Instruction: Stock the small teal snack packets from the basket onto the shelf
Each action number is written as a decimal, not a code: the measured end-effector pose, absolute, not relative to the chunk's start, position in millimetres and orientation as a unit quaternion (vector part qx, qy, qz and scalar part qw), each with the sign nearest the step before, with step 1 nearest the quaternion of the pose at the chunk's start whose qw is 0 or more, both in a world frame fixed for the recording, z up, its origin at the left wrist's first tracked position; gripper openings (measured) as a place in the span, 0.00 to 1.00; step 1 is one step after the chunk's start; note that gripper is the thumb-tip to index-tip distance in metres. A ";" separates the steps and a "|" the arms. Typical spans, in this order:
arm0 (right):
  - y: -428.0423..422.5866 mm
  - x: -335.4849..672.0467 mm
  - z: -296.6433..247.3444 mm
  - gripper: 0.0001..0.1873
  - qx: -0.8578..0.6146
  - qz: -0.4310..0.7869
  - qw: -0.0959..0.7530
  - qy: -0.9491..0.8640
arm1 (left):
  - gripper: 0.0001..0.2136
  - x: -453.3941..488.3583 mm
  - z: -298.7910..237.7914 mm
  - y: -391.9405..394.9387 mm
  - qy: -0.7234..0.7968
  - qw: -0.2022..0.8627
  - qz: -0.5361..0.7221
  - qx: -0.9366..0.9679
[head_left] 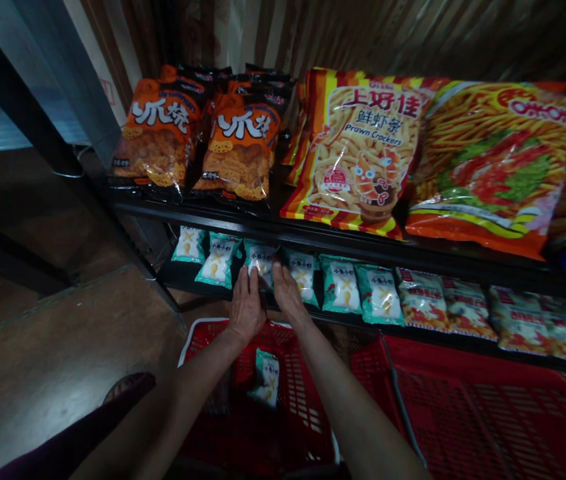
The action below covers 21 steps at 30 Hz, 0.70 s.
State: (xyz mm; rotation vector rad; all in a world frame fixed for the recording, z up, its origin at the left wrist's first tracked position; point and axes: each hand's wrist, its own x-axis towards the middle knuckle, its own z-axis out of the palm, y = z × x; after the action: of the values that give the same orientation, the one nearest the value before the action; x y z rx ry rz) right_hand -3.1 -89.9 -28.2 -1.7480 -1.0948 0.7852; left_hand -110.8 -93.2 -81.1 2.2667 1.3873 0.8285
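Observation:
On the lower shelf (283, 301), a small green-and-white snack bag (261, 256) stands in a row of the same kind. My left hand (247, 308) lies against its lower left front, fingers stretched out and pointing up. At the bag's right edge is my right hand (286, 291), its fingers straight, between this bag and the neighbouring green snack bag (305, 275). Both hands touch the bag without wrapping round it. Below my forearms, another green snack bag (269, 379) lies in a red shopping basket (307, 393).
Above my hands, the upper shelf (243, 217) carries orange snack bags (240, 143), a prawn cracker bag (363, 153) and a larger noodle-snack bag (493, 167). More small bags (423, 300) line the lower shelf rightward. A second red basket (467, 400) stands at right. A black shelf post (83, 173) rises at left.

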 end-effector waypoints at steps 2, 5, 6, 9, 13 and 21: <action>-89.7 -3.0 -29.9 0.39 -0.707 0.318 0.451 -0.441 | 0.34 -112.0 -80.6 -93.0 0.489 0.181 0.294 0.801; -90.7 -4.1 -31.8 0.39 -0.711 0.313 0.444 -0.446 | 0.36 -113.9 -80.8 -92.4 0.483 0.191 0.296 0.801; -91.4 -4.9 -32.1 0.38 -0.711 0.308 0.443 -0.452 | 0.36 -114.5 -81.1 -92.2 0.480 0.196 0.297 0.802; -94.6 -6.9 -31.3 0.36 -0.708 0.274 0.446 -0.473 | 0.37 -115.5 -81.5 -91.2 0.473 0.207 0.296 0.803; -101.5 0.9 -25.6 0.34 -0.719 0.175 0.468 -0.482 | 0.35 -115.7 -79.4 -91.3 0.475 0.198 0.301 0.803; -122.1 55.2 -27.3 0.34 -0.793 0.075 0.438 -0.417 | 0.31 -99.2 -71.0 -120.9 0.388 0.156 0.316 0.852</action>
State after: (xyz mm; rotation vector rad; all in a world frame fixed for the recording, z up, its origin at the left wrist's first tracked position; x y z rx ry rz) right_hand 55.2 -122.1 -27.3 -1.9698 -1.0368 0.1870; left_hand -99.2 -120.9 -71.0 2.4388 1.1105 0.9048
